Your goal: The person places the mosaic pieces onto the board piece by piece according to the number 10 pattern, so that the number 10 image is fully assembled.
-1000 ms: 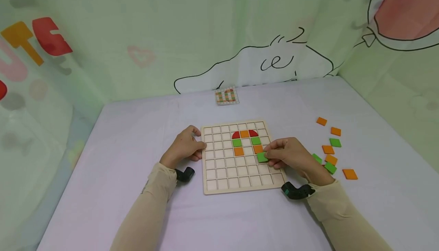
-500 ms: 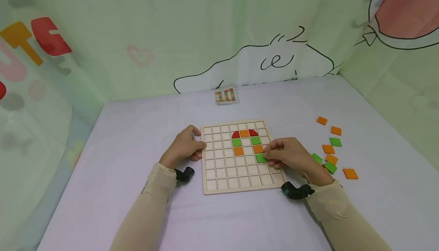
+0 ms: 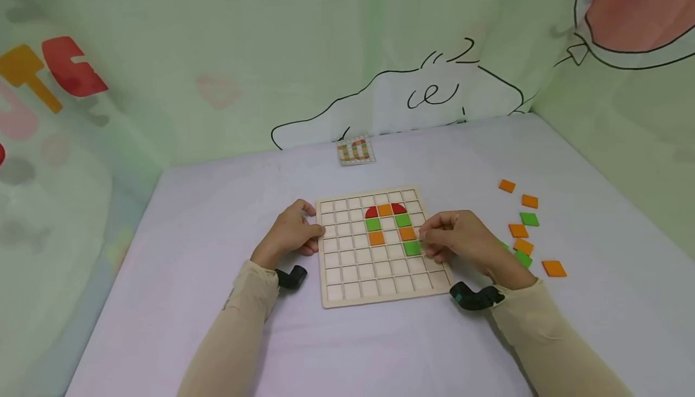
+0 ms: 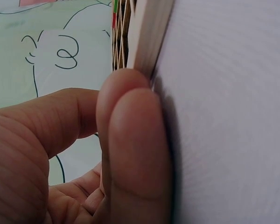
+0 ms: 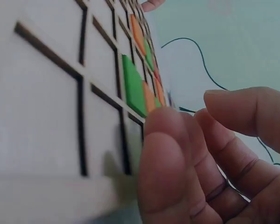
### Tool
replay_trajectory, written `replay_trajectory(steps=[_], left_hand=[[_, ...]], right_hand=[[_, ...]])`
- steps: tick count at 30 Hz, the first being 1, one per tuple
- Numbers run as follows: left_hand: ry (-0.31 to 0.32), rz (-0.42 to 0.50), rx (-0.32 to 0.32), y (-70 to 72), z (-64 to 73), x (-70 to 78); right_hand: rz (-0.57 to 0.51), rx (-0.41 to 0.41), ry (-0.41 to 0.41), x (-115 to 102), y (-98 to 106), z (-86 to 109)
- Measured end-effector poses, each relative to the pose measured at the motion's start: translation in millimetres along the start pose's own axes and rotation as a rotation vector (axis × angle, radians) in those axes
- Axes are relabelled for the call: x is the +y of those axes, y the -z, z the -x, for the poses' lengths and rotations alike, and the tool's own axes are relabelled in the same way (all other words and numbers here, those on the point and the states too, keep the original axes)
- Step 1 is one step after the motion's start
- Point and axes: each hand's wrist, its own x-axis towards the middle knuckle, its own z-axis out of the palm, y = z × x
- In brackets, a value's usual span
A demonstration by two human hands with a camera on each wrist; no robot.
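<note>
pale counter: board lay mid-counter, eight tiles set, apparently part-built; loose tiles remained rightward. left hand gripped board's edge; right hand relaxed, empty.

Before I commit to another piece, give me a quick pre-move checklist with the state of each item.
1. Green tile nearest the right hand lies flat in its cell: ok, as far as both views show.
2. Right hand holds nothing: ok, thumb and fingers are apart with no tile between them.
3. Board steadied: ok, the left hand touches its left edge.
4. Pattern card in view: ok, it lies beyond the board.
5. Layout matches the card: cannot tell, its print is too small.
6. Loose red pieces available: cannot tell; orange and green ones show, but the right hand and wrist may hide others.
</note>
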Motion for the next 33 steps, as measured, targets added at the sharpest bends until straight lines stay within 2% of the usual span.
replay_trajectory(steps=[6,13,17,24,33], left_hand=[[0.001,0.011,0.015,4.0,0.7,-0.7],[0.004,0.014,0.009,5.0,2.1,0.8],[0.003,0.008,0.012,4.2,2.2,-0.2],[0.000,0.006,0.008,2.4,1.8,-0.9],[0.006,0.006,0.000,-0.7,0.5,-1.1]], right_hand=[[0.094,0.048,0.022,-5,27,6.1],[0.165,0.092,-0.014,6,61,14.7],[0.250,0.103,-0.026,12,75,23.1],[0.414,0.095,-0.042,24,90,37.9],[0.443,0.083,-0.056,39,91,47.8]])
